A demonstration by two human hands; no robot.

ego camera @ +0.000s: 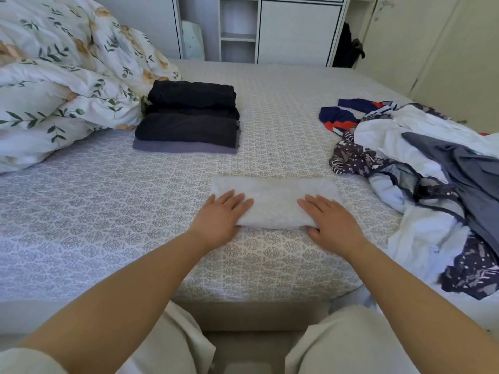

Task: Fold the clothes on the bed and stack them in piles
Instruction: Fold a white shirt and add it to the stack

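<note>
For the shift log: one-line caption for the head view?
Both hands, left hand and right hand, grip a folded white cloth on the bed.

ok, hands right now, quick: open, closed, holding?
Left hand: fingers flat on the folded white garment, thumb tucked under its near edge.
Right hand: same.
</note>
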